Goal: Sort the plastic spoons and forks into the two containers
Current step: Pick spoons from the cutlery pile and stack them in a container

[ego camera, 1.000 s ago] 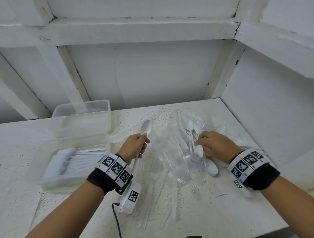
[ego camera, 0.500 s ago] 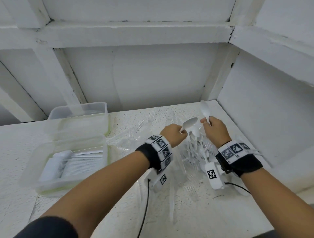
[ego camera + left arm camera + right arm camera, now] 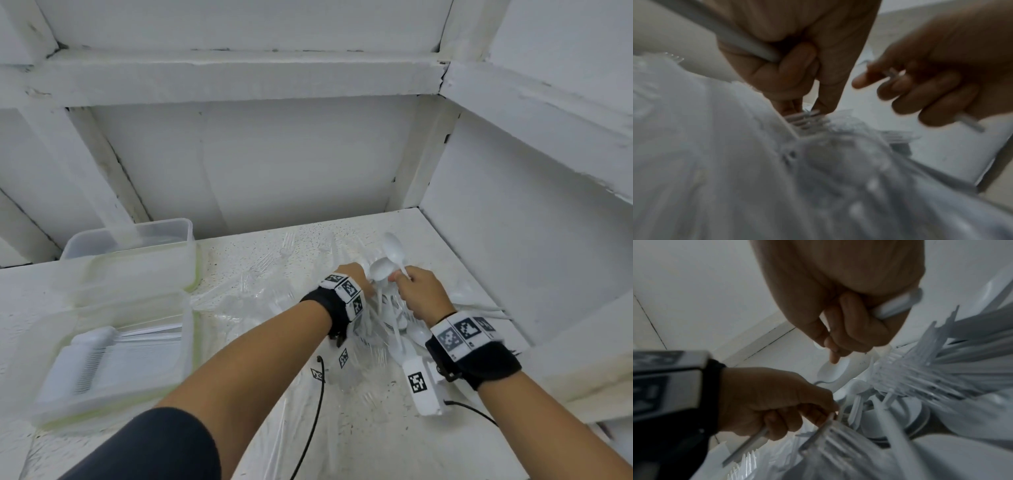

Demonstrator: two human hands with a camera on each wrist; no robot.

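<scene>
Spoon (image 3: 394, 253) in right hand (image 3: 419, 295) stands upright, bowl up.

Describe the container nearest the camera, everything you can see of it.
The near container is a rectangular tub of clear, slightly frosted plastic with a pale green tinge at its rim. It sits lidless and flat on the white shelf, at its left side, touching the second container behind it. Inside lies a neat row of white cutlery. Neither hand touches it.

No words, numbers or brand names can be read anywhere here. The only markings are black-and-white square code patterns on the left wristband (image 3: 346, 291), the right wristband (image 3: 462, 330) and the small white camera box (image 3: 423, 387) under the right wrist, and they spell out nothing legible.
</scene>
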